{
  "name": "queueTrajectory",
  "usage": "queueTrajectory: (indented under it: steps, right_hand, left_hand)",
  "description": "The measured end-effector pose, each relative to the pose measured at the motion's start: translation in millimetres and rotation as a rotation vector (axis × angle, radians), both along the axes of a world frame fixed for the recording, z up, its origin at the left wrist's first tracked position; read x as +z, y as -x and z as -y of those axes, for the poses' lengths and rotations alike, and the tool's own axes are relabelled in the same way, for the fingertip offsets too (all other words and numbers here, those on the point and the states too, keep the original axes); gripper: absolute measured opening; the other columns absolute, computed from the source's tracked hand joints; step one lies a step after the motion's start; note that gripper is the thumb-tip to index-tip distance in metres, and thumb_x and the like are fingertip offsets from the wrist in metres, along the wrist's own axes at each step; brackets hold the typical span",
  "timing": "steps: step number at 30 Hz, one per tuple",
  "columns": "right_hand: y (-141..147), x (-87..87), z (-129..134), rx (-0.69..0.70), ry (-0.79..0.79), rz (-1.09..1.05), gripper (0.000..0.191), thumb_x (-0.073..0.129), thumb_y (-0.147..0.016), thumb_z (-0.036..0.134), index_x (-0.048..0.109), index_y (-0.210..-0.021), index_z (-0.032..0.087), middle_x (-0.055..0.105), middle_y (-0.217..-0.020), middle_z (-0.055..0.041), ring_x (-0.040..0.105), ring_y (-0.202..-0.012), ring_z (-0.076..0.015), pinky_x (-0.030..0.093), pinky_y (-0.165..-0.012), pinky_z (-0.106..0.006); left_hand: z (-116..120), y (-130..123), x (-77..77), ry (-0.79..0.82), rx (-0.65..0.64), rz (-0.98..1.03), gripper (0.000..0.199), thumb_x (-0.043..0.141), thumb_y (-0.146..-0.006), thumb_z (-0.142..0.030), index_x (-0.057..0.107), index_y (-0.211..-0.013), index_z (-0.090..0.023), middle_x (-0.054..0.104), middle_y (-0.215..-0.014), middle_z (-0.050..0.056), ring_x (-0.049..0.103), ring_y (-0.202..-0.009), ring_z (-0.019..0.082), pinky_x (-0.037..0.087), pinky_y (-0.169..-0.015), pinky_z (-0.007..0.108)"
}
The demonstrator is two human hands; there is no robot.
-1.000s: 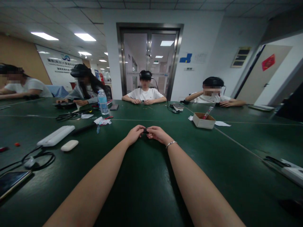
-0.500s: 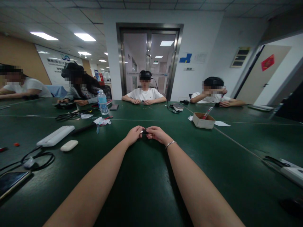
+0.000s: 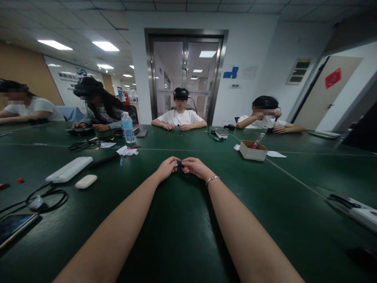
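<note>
Both my arms reach forward over the dark green table (image 3: 188, 220). My left hand (image 3: 167, 168) is closed, its fingertips pinching the left end of a small black object (image 3: 179, 164). From the other side my right hand (image 3: 198, 167) grips the same object between thumb and fingers. A bit of shiny metal shows by the left fingertips; whether it is part of the object or a ring I cannot tell. The object is small and mostly covered by fingers, so its kind is unclear. A silver bracelet (image 3: 212, 180) circles my right wrist.
To the left lie a white power bank (image 3: 70, 169), a white oval case (image 3: 86, 181), a black cable (image 3: 60, 201) and a phone (image 3: 17, 227). A water bottle (image 3: 127, 127) stands farther back. An open box (image 3: 253, 154) sits ahead right. Several people sit across the table.
My hands and the small black object stay in nearly the same place. Across the table at left, one person's head has shifted slightly left.
</note>
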State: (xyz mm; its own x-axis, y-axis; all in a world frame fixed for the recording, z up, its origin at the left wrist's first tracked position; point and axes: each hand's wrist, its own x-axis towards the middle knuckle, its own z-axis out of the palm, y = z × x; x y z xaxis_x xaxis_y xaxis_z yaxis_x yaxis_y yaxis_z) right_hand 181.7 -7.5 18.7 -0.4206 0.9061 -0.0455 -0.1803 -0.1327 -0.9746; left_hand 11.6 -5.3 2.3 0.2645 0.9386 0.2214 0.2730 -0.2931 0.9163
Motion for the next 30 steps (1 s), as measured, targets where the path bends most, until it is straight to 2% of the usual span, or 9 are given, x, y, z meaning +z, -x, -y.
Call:
queueTrajectory:
  steps: [5,9,14,19,24,30]
  right_hand:
    - [0.6,0.4,0.3,-0.013,0.006,0.002,0.005,0.058,-0.081,0.003,0.056,-0.085,0.006,0.061,-0.058,-0.0070,0.058,-0.046,-0.0095,0.051,-0.048,-0.017]
    - [0.6,0.7,1.1,-0.001,-0.005,-0.001,0.003,0.058,-0.081,0.005,0.057,-0.082,0.007,0.061,-0.058,-0.0066,0.058,-0.047,-0.0099,0.051,-0.047,-0.018]
    - [0.6,1.2,1.7,-0.007,-0.002,-0.002,0.004,0.059,-0.081,0.005,0.057,-0.083,0.007,0.060,-0.058,-0.0062,0.057,-0.046,-0.0097,0.051,-0.047,-0.018]
    - [1.4,1.4,1.2,-0.014,0.003,0.010,0.005,0.057,-0.081,0.003,0.056,-0.084,0.007,0.061,-0.058,-0.0064,0.057,-0.046,-0.0095,0.052,-0.048,-0.018]
    - [2.0,1.2,1.6,-0.020,0.001,0.008,0.004,0.059,-0.080,0.004,0.057,-0.083,0.007,0.060,-0.058,-0.0062,0.057,-0.047,-0.0096,0.051,-0.047,-0.018]
    - [1.3,1.6,2.6,-0.015,-0.001,-0.003,0.005,0.060,-0.080,0.005,0.057,-0.084,0.007,0.060,-0.058,-0.0059,0.057,-0.047,-0.0100,0.052,-0.047,-0.019]
  left_hand:
    - [3.1,0.2,2.2,-0.021,0.007,-0.005,0.026,0.044,-0.079,-0.029,0.056,-0.096,-0.015,0.053,-0.067,0.000,0.048,-0.057,0.010,0.039,-0.054,0.021]
    - [1.4,1.5,0.2,-0.017,-0.006,-0.031,0.032,0.038,-0.082,-0.037,0.057,-0.098,-0.015,0.050,-0.057,-0.002,0.046,-0.051,0.010,0.037,-0.051,0.022]
    - [-0.9,2.3,-1.2,-0.035,0.022,-0.026,0.027,0.045,-0.077,-0.028,0.058,-0.097,-0.017,0.056,-0.074,0.001,0.049,-0.057,0.010,0.040,-0.056,0.023]
    - [-0.8,3.0,-1.9,-0.002,-0.014,-0.013,0.030,0.040,-0.079,-0.031,0.057,-0.099,-0.016,0.051,-0.062,-0.001,0.048,-0.055,0.011,0.039,-0.053,0.022]
    - [-0.4,3.3,-1.8,-0.061,0.018,-0.045,0.028,0.045,-0.074,-0.025,0.058,-0.097,-0.018,0.055,-0.073,0.000,0.049,-0.058,0.010,0.040,-0.058,0.023]
    - [2.7,2.4,1.4,-0.019,0.000,-0.034,0.029,0.041,-0.077,-0.028,0.057,-0.098,-0.016,0.052,-0.065,0.000,0.048,-0.057,0.011,0.039,-0.054,0.022]
